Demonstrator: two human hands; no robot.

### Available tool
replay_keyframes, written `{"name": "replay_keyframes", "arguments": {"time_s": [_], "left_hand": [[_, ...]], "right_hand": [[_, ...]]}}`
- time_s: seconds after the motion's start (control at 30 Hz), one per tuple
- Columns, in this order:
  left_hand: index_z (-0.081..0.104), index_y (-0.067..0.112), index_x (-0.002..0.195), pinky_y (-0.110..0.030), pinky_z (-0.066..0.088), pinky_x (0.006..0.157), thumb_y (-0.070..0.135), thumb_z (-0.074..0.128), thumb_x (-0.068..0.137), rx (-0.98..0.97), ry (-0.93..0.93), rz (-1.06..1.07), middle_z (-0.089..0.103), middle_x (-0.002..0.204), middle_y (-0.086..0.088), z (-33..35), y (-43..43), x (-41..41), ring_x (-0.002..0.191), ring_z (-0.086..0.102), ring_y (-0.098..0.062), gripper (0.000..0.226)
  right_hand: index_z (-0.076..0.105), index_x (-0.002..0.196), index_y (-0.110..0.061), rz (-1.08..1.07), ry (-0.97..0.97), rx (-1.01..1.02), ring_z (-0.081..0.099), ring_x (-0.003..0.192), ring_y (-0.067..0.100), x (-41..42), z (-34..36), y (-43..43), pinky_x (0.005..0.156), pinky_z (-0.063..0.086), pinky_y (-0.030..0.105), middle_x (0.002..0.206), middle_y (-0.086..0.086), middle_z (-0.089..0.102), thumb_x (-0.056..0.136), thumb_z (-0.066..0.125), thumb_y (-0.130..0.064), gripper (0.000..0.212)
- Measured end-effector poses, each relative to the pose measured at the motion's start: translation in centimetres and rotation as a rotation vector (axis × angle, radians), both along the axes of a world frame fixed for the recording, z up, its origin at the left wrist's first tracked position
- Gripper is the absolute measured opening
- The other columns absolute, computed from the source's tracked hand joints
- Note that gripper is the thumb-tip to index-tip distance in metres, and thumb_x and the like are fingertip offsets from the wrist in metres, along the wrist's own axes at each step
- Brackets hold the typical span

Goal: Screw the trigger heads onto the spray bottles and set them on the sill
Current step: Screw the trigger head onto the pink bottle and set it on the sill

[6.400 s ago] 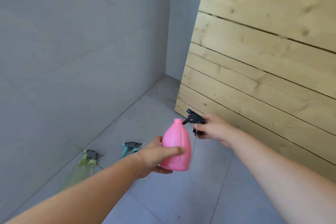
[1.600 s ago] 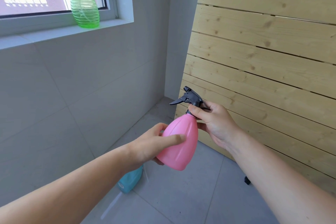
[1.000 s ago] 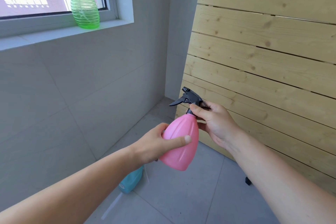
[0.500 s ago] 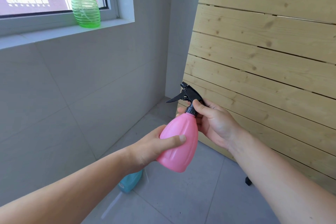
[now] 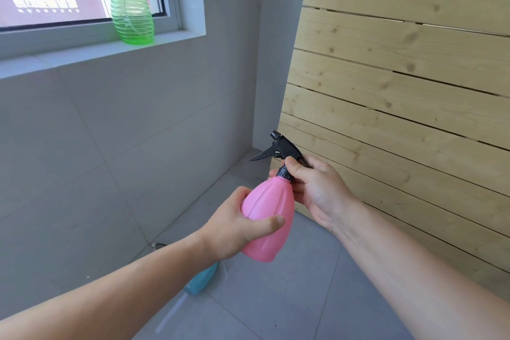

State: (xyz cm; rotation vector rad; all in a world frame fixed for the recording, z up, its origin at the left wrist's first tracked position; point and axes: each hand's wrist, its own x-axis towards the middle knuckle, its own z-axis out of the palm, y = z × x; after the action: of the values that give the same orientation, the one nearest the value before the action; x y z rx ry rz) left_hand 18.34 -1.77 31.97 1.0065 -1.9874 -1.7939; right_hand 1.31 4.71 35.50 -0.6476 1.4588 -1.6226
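Left hand (image 5: 234, 225) hides most of the blue bottle (image 5: 201, 280) behind the pink bottle (image 5: 269, 214).

I see two bare forearms in my view, one entering from 7 o'clock and one from 4 o'clock. No sleeve covers either as far as the frame edge. My left hand (image 5: 237, 225) and right hand (image 5: 320, 190) are both bare too: no gloves, rings, watch or wristband. The left thumbnail is short and unpainted.

Three spray bottles (pink (image 5: 266, 225), green (image 5: 132, 15), blue (image 5: 201, 279)), two hands, one black trigger head (image 5: 284, 149)
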Motion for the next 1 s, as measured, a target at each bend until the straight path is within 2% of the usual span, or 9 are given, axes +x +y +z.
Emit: {"name": "replay_keyframes", "arguments": {"time_s": [0.1,0.2,0.33,0.4,0.53,0.63,0.8,0.9,1.0], "left_hand": [[0.056,0.025,0.121,-0.032,0.064,0.076,0.059,0.084,0.051,0.023,-0.003,-0.042,0.070,0.115,0.000,0.2,-0.4,0.4,0.098,0.073,-0.017,0.083],[0.058,0.027,0.129,-0.036,0.063,0.086,0.059,0.082,0.057,0.094,0.040,-0.117,0.072,0.120,0.000,0.5,-0.9,0.8,0.104,0.074,-0.017,0.082],[0.059,0.027,0.136,-0.039,0.059,0.092,0.053,0.077,0.069,0.245,0.086,-0.235,0.074,0.125,-0.007,1.0,-1.0,0.9,0.107,0.073,-0.021,0.074],[0.060,0.025,0.135,-0.043,0.059,0.094,0.052,0.076,0.071,0.239,0.077,-0.248,0.074,0.124,-0.010,1.1,-0.8,0.8,0.107,0.073,-0.024,0.071],[0.060,0.025,0.133,-0.055,0.056,0.101,0.053,0.081,0.065,0.155,0.076,-0.163,0.073,0.126,-0.012,1.1,-0.6,0.7,0.115,0.071,-0.034,0.076],[0.061,0.025,0.128,-0.047,0.060,0.093,0.054,0.081,0.060,0.119,0.079,-0.117,0.073,0.123,-0.009,0.8,-0.3,0.9,0.112,0.072,-0.031,0.077],[0.061,0.026,0.124,-0.033,0.063,0.079,0.055,0.082,0.057,0.086,0.087,-0.069,0.074,0.116,-0.004,0.5,-0.2,1.3,0.099,0.075,-0.019,0.076],[0.060,0.029,0.126,-0.029,0.061,0.076,0.056,0.083,0.059,0.062,0.086,-0.067,0.075,0.116,0.000,0.9,-0.5,1.4,0.100,0.075,-0.016,0.076],[0.058,0.032,0.130,-0.027,0.061,0.078,0.056,0.084,0.061,0.027,0.112,-0.023,0.073,0.121,0.003,1.4,-1.0,1.6,0.105,0.074,-0.013,0.077]], "right_hand": [[0.064,0.103,-0.006,0.007,-0.017,-0.004,0.072,0.092,0.033,0.0,0.1,0.1,0.078,0.056,0.040,0.107,0.028,0.073,0.096,0.061,-0.021,0.017],[0.063,0.104,-0.008,0.055,-0.066,-0.031,0.070,0.096,0.037,-0.3,0.3,0.3,0.079,0.054,0.042,0.103,0.023,0.075,0.096,0.061,-0.022,0.016],[0.059,0.121,-0.004,0.113,-0.117,-0.054,0.069,0.096,0.038,-0.6,0.6,0.8,0.084,0.051,0.045,0.101,0.020,0.073,0.099,0.056,-0.021,0.029],[0.057,0.126,-0.001,0.125,-0.118,-0.055,0.069,0.096,0.038,-0.4,0.7,0.8,0.085,0.050,0.046,0.101,0.021,0.072,0.099,0.056,-0.021,0.033],[0.058,0.120,0.000,0.109,-0.098,-0.063,0.068,0.092,0.036,-0.2,1.1,0.3,0.081,0.053,0.042,0.098,0.022,0.071,0.098,0.057,-0.019,0.029],[0.059,0.117,-0.002,0.110,-0.076,-0.044,0.068,0.084,0.030,0.3,1.0,0.1,0.068,0.054,0.034,0.096,0.021,0.071,0.098,0.057,-0.019,0.026],[0.062,0.110,-0.005,0.104,-0.081,-0.037,0.069,0.090,0.030,0.7,0.6,-0.1,0.076,0.054,0.037,0.095,0.020,0.073,0.097,0.059,-0.019,0.020],[0.063,0.108,-0.009,0.055,-0.048,-0.048,0.073,0.094,0.028,1.1,0.4,0.0,0.086,0.056,0.043,0.101,0.014,0.077,0.098,0.058,-0.027,0.021],[0.062,0.112,-0.017,0.046,0.080,-0.045,0.072,0.089,0.018,2.0,0.2,0.2,0.075,0.057,0.034,0.102,0.003,0.077,0.097,0.056,-0.040,0.028]]}}
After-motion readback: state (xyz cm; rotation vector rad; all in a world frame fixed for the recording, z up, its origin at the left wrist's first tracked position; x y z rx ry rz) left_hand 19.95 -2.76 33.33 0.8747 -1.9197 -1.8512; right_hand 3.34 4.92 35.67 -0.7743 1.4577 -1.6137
